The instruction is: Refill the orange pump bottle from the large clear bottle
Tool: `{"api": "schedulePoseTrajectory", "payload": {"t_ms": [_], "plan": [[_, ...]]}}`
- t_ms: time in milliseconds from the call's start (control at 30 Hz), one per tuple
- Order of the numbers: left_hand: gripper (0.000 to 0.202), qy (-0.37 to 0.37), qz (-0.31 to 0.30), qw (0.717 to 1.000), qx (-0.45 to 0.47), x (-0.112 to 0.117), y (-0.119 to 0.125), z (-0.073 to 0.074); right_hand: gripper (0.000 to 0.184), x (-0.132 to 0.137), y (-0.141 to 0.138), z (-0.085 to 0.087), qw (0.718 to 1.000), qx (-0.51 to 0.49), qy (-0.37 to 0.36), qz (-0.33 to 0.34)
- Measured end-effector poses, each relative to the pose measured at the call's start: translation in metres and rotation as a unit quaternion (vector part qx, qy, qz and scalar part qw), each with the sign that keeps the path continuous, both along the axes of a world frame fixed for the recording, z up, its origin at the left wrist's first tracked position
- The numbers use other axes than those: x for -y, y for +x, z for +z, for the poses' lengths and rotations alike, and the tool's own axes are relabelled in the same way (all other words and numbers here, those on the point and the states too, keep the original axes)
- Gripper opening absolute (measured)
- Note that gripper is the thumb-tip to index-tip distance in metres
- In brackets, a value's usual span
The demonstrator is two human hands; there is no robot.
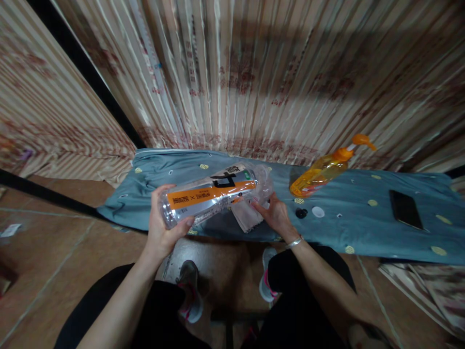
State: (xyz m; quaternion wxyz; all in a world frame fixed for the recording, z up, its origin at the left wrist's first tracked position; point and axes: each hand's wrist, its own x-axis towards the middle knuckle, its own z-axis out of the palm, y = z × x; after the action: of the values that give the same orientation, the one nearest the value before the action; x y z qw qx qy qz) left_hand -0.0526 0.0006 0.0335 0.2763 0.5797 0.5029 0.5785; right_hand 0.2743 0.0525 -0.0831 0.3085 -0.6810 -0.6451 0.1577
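Note:
A clear plastic bottle [218, 190] with an orange, silver and black label lies tilted across the front of me, its right end a little higher. My left hand [165, 225] is wrapped around its base end, thumb toward me. At the other end, my right hand [275, 214] grips the clear plastic neck part [264, 184] with thumb and fingers. Whether that part is one with the bottle or a separate piece, I cannot tell. Below the bottle, a folded pale cloth [247, 218] lies near the front edge, partly hidden by the bottle and close to my right fingers.
A pump bottle [319, 175] of yellow liquid with an orange top stands to the right on the blue cloth-covered bench [358, 232]. Near it lie a small black cap [301, 213] and a white disc [318, 212]. Farther right lies a dark phone [405, 209]. Striped curtains [250, 72] hang behind.

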Motion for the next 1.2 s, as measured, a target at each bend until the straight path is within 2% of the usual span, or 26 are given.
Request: {"api": "schedulePoseTrajectory", "payload": {"t_ms": [167,400,567,933,1200], "plan": [[0.084,0.001,0.0,1.0,0.015,0.001,0.004,-0.004,0.042,-0.001,0.001,0.001,1.0,0.009,-0.007,-0.005],[0.084,-0.007,0.007,1.0,0.025,0.005,0.004,-0.009,0.045,0.0,0.002,-0.006,0.999,0.031,0.007,-0.008],[0.087,-0.022,0.018,0.999,0.022,0.008,0.002,-0.008,0.052,0.0,0.002,-0.009,0.999,0.032,0.017,0.0],[0.085,0.001,0.014,1.0,0.007,0.005,0.003,-0.005,0.047,0.002,0.0,-0.002,0.999,0.037,0.013,-0.002],[0.085,0.001,0.015,1.0,0.003,0.003,0.006,0.0,0.051,0.002,0.0,0.003,0.999,0.027,-0.019,-0.012]]}}
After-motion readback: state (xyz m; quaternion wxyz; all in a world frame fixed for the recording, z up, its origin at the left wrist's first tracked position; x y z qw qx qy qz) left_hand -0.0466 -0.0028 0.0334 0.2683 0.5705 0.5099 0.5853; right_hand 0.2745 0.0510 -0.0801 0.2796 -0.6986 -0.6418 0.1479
